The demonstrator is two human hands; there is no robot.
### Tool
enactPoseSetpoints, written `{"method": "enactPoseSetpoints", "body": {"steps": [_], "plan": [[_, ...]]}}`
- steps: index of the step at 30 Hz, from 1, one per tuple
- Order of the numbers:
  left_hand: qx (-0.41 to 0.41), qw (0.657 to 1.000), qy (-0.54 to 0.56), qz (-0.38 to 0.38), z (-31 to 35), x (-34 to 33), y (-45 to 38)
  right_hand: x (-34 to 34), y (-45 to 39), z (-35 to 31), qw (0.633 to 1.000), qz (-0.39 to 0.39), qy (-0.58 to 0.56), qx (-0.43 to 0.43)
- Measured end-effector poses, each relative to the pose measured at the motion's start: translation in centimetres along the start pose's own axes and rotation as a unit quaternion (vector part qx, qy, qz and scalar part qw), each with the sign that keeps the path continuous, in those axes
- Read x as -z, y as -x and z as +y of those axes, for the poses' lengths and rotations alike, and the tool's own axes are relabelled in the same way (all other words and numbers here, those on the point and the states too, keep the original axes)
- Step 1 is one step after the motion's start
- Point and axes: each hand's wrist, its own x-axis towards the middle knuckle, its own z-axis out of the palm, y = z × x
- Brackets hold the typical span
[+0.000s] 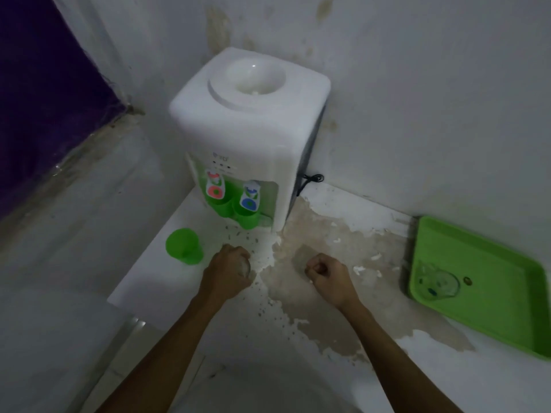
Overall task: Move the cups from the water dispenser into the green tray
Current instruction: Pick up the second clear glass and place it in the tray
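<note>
Far left on the white counter [143,281] a green cup [183,245] stands alone; two more green cups [235,211] sit under the water dispenser [250,129] taps. Left hand [228,271] fisted, empty, just right of the lone cup, nearer the cups; right hand [326,274] fisted, empty, nearer the empty green tray [492,308] far right

Two cups [235,211] under dispenser [247,129] taps, tray [477,281] (green) — right
</note>
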Motion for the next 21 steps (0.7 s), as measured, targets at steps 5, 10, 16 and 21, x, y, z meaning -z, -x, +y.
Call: {"method": "enactPoseSetpoints", "body": {"steps": [5, 10, 16, 21], "plan": [[-0.065, 0.996, 0.061, -0.019, 6.8, -2.1, 0.3, 3.7, 2.0, 2.8, 0.997, 0.030, -0.069, -0.033], [-0.176, 0.978, 0.102, -0.043, 15.7, -5.2, 1.0, 7.8, 4.7, 5.8, 0.975, 0.082, -0.183, -0.098], [-0.262, 0.955, 0.122, -0.067, 25.6, -9.4, 3.4, 13.1, 8.2, 9.1, 0.875, 0.039, -0.414, -0.248], [-0.293, 0.939, 0.151, -0.096, 31.3, -13.9, 5.7, 17.0, 10.2, 12.6, 0.726, -0.005, -0.655, -0.210]]}}
